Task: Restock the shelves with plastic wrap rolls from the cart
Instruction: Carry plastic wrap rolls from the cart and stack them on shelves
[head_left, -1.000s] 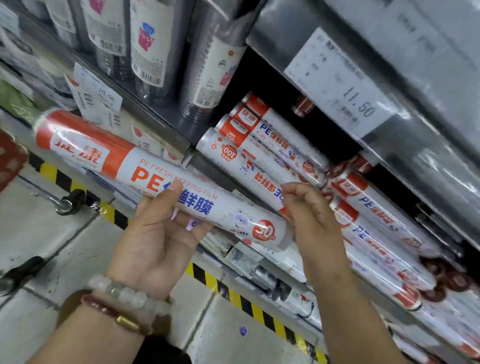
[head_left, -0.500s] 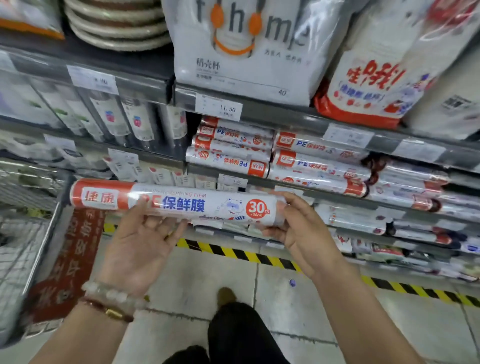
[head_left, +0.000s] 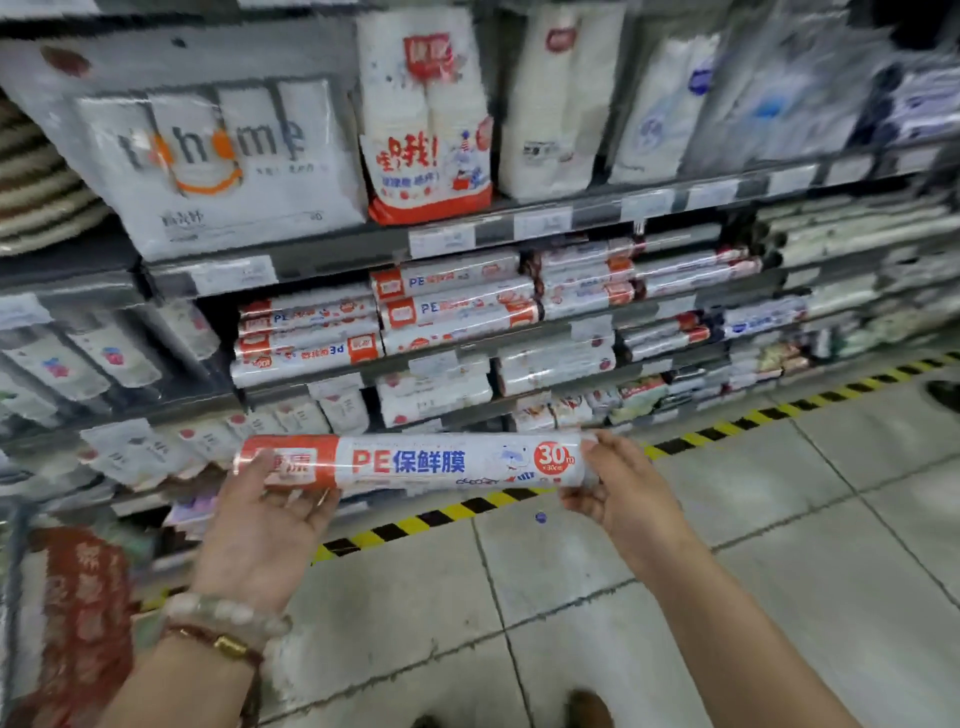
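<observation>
- Holding plastic wrap roll (head_left: 447, 461) level, in front of shelves (head_left: 467, 338), low above the tiled floor (head_left: 779, 545).
- Gripping roll's red end with left hand (head_left: 260, 525), thumb over label, fingers curled beneath.
- Pinching roll's other end with right hand (head_left: 618, 486).
- Facing stacked rolls (head_left: 457, 304) lying on middle shelf.

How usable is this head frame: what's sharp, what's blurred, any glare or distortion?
Head view: the held roll is fairly sharp, its print readable; both the left hand and right hand look clear. The shelves and their stock are smeared by motion blur, price tags unreadable. Wide-angle bending curves the shelf lines and the striped floor tape. Soft glare on the plastic packs.
</observation>
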